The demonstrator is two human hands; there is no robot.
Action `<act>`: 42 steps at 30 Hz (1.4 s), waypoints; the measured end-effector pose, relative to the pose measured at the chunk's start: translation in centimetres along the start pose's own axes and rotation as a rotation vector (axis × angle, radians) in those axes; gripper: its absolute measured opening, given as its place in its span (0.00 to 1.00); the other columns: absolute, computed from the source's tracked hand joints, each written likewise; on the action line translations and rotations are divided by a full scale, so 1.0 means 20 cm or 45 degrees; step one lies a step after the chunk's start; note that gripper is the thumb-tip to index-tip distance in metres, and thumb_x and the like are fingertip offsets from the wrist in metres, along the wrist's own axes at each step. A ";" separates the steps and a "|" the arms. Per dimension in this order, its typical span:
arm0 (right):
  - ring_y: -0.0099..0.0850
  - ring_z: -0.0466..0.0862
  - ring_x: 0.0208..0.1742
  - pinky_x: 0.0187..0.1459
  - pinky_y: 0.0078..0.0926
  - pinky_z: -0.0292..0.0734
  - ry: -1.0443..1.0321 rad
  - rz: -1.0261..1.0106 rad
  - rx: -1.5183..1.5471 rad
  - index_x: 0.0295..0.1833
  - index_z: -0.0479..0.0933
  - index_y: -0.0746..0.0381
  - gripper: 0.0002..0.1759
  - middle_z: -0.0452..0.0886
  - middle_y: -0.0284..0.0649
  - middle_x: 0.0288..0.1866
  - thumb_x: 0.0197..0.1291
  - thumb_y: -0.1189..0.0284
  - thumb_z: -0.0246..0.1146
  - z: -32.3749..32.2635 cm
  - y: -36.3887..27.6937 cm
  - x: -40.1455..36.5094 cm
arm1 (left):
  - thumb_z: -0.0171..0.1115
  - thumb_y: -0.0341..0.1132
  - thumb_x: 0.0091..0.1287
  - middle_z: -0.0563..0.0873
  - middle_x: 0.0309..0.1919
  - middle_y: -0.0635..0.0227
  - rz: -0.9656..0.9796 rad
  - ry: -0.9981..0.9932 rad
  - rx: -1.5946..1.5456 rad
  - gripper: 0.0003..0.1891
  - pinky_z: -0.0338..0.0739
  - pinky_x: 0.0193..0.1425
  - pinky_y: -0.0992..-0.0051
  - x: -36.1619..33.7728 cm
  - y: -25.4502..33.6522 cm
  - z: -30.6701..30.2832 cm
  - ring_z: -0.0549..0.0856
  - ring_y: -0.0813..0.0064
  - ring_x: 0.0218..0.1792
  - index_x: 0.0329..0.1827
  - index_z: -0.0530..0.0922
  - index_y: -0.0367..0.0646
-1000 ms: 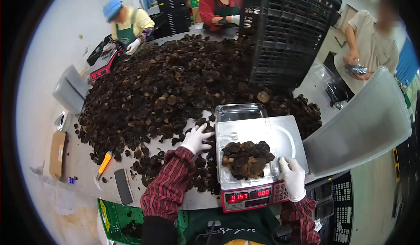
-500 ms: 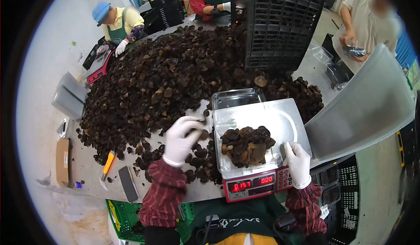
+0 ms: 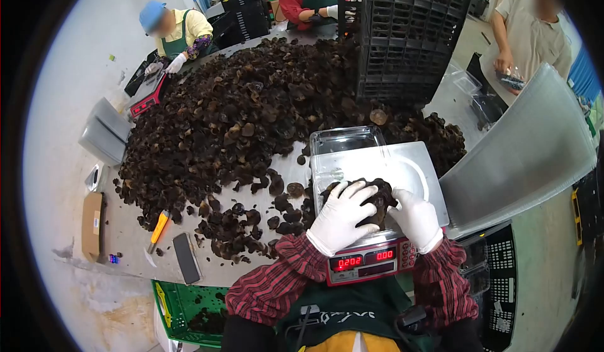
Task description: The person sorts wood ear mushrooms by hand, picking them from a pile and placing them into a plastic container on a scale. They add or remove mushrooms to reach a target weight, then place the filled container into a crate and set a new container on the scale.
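Dark brown, wrinkled pieces like fungus (image 3: 379,191) lie heaped in a clear plastic tray (image 3: 321,174) on a red scale with a metal plate (image 3: 415,169). The scale display reads 0.202. Over the left of the heap lies my white-gloved left hand (image 3: 345,218), palm down with fingers spread on the pieces. At the heap's right edge is my white-gloved right hand (image 3: 415,217), its fingers curved and fingertips at the pieces; whether it pinches any is hidden. A large pile of the same pieces (image 3: 233,119) spreads over the table beyond.
Black crates (image 3: 409,37) stand at the back, stacked clear trays (image 3: 522,157) at right. An orange-handled knife (image 3: 160,228) and a phone-like slab (image 3: 185,257) lie at left. A green crate (image 3: 179,320) is below the table edge. Three people work around the table.
My left hand has moved right from the loose pieces onto the tray's heap. My right hand has shifted up and left to the heap. The display went from 0.157 to 0.202.
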State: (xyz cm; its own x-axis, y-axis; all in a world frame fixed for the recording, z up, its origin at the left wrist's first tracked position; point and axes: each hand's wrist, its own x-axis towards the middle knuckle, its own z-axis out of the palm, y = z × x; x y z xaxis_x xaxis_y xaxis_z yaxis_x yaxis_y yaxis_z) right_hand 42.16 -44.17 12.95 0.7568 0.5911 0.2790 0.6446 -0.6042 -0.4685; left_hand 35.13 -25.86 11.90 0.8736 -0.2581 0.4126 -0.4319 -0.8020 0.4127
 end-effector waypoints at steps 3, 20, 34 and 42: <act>0.44 0.84 0.33 0.35 0.36 0.78 -0.072 0.039 -0.015 0.43 0.78 0.63 0.12 0.81 0.46 0.30 0.53 0.72 0.67 0.00 0.03 0.01 | 0.71 0.43 0.51 0.75 0.61 0.62 -0.016 0.015 -0.013 0.14 0.60 0.69 0.54 -0.02 -0.03 0.02 0.71 0.55 0.64 0.31 0.77 0.45; 0.30 0.79 0.23 0.28 0.25 0.75 0.318 -0.085 0.391 0.39 0.79 0.65 0.10 0.84 0.42 0.33 0.49 0.81 0.70 -0.06 -0.18 -0.12 | 0.70 0.29 0.54 0.82 0.49 0.58 -0.093 0.453 -0.592 0.21 0.76 0.56 0.69 -0.08 0.13 -0.02 0.81 0.59 0.52 0.52 0.79 0.39; 0.12 0.66 0.22 0.22 0.11 0.63 0.400 0.312 0.526 0.55 0.78 0.65 0.13 0.76 0.28 0.31 0.66 0.80 0.58 -0.07 -0.02 -0.09 | 0.69 0.36 0.52 0.68 0.67 0.55 -0.836 -0.022 0.301 0.32 0.71 0.64 0.61 -0.54 -0.81 -0.08 0.72 0.50 0.61 0.65 0.73 0.58; 0.11 0.63 0.22 0.23 0.11 0.60 0.438 0.301 0.407 0.51 0.81 0.65 0.10 0.75 0.26 0.30 0.66 0.78 0.59 -0.03 0.05 -0.15 | 0.68 0.26 0.46 0.83 0.36 0.60 -0.824 0.250 0.045 0.11 0.78 0.48 0.68 -0.66 -0.90 -0.03 0.83 0.59 0.41 0.35 0.84 0.43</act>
State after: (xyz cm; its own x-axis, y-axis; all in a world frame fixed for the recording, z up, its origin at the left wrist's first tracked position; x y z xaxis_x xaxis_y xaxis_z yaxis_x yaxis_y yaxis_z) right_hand 40.57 -46.90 12.23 0.9040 0.2164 0.3688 0.4275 -0.4744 -0.7695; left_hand 31.22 -7.64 -0.43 0.8953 0.3799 0.2325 0.1750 -0.7801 0.6007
